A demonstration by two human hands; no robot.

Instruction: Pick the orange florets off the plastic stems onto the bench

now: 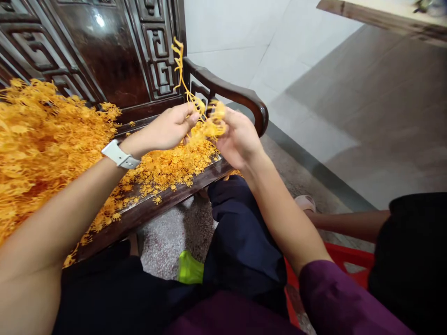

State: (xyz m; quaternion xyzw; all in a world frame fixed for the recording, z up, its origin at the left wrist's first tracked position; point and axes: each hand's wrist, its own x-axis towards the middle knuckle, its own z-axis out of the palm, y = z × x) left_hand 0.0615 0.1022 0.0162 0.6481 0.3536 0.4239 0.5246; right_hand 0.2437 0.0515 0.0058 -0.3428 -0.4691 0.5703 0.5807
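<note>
My left hand (pixel 172 126), with a pale watch band (pixel 120 155) on its wrist, pinches an orange branching plastic stem (pixel 187 90). The stem's upper end sticks up above the fingers, with short curled side twigs. My right hand (pixel 238 136) is close beside it, fingers curled at a cluster of small orange plastic pieces (pixel 211 128) smeared by motion. Its fingertips are partly hidden behind that cluster. Below both hands lies a spread of loose orange pieces with thin, leg-like prongs (pixel 171 163). A much higher heap of orange branched plastic (pixel 45 149) rises on the left.
The pieces lie on a dark carved wooden bench (pixel 139 223) with a curved armrest (pixel 237 95). A wooden board edge (pixel 377 23) juts in at top right. Another person's leg (pixel 349 225) and a red plastic stool (pixel 349 256) are at right. Something lime green (pixel 190 269) is on the floor.
</note>
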